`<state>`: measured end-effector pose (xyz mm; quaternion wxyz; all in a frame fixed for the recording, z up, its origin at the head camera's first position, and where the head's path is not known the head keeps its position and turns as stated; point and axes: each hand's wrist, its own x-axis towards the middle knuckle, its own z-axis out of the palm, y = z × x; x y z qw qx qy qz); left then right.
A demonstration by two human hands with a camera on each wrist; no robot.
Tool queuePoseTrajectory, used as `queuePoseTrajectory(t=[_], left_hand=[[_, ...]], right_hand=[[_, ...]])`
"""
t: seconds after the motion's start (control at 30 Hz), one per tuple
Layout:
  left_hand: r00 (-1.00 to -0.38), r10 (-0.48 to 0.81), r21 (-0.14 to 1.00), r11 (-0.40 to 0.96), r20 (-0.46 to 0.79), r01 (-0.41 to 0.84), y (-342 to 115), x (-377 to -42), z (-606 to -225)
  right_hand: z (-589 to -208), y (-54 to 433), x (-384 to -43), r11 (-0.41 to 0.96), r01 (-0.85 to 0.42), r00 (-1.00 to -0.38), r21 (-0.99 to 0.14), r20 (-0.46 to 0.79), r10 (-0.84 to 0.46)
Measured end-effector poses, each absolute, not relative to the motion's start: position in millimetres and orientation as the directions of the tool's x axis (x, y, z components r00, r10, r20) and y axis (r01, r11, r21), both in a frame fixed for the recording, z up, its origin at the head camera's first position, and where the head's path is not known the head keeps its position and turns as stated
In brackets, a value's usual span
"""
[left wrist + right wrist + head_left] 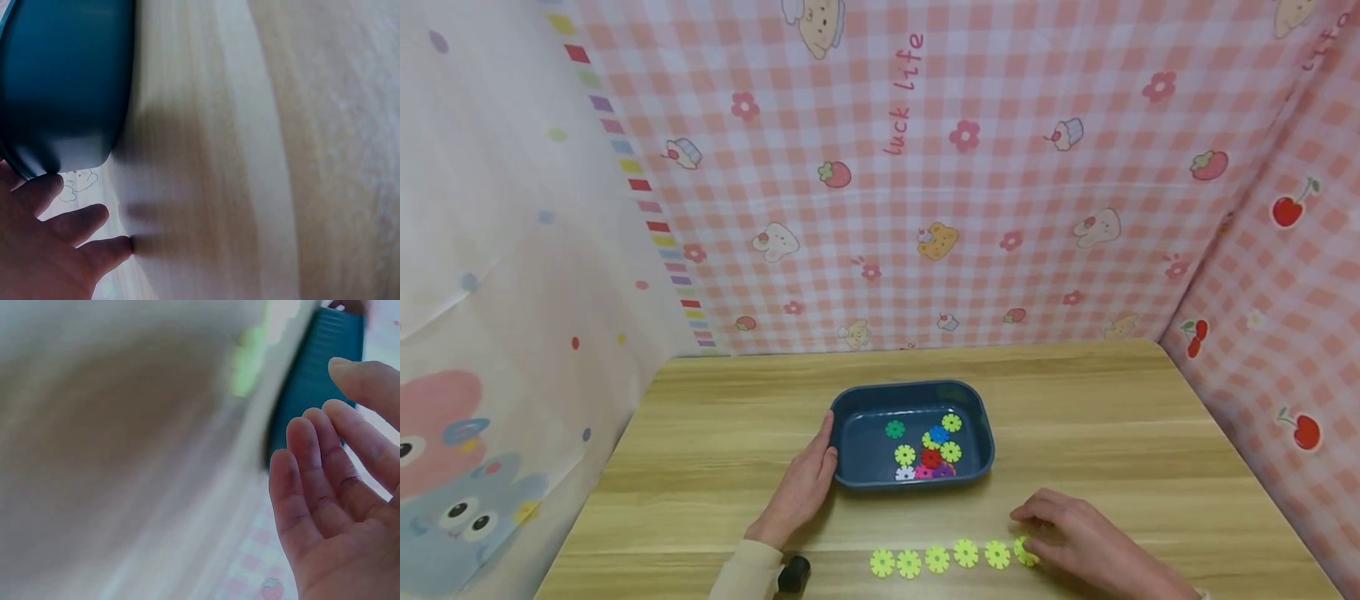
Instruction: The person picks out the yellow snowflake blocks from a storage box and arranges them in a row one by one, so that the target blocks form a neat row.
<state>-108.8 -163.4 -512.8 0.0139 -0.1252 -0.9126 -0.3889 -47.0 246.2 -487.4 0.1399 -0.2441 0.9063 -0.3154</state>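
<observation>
A dark blue rectangular basin (857, 400) stands on the table, holding several notched plastic snowflake discs in yellow-green, red, blue, green, white, pink and purple. My left hand (805, 485) rests against its left side; in the left wrist view the fingers are spread, one touching the basin (69, 81). In front of the basin lies a row of several yellow-green snowflake discs (937, 559). My right hand (1078, 533) is over the right end of that row, partly covering the last disc (1022, 550). In the right wrist view nothing shows between its thumb and loosely bent fingers (304, 440).
The wood-grain table (1112, 417) runs back to a pink checked cloth (925, 208). More printed cloth hangs on both sides. A small black object (793, 575) is by my left wrist.
</observation>
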Motion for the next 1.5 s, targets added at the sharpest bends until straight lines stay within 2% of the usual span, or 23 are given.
queuePoseTrajectory(t=[0.1,0.2,0.37,0.43,0.73,1.1,1.33,1.5], left_hand=[[-0.969,0.214,0.706,0.668,0.121,0.235,-163,-108,-512],[-0.971,0.21,0.706,0.67,0.118,0.231,-163,-108,-512],[-0.971,0.21,0.699,0.677,0.117,0.231,-164,-108,-513],[-0.971,0.21,0.698,0.677,0.119,0.232,-164,-109,-513],[-0.97,0.207,0.702,0.672,0.127,0.236,-163,-109,-513],[-0.973,0.202,0.707,0.672,0.113,0.221,-163,-108,-511],[-0.971,0.202,0.705,0.671,0.126,0.23,-163,-108,-511],[-0.971,0.204,0.712,0.664,0.122,0.229,-163,-107,-510]], right_hand=[[-479,238,-51,0.671,-0.37,-0.851,-0.643,-0.056,-0.523],[-473,231,-55,0.64,-0.438,-0.851,-0.631,0.06,-0.522],[-470,219,-65,0.571,-0.585,-0.8,-0.575,0.298,-0.52],[-469,214,-69,0.558,-0.612,-0.785,-0.56,0.345,-0.515],[-459,192,-87,0.592,-0.573,-0.817,-0.566,0.335,-0.47],[-452,163,-110,0.548,-0.587,-0.8,-0.596,0.322,-0.507],[-452,147,-122,0.566,-0.586,-0.798,-0.58,0.29,-0.529],[-456,137,-130,0.533,-0.575,-0.792,-0.621,0.258,-0.554]])
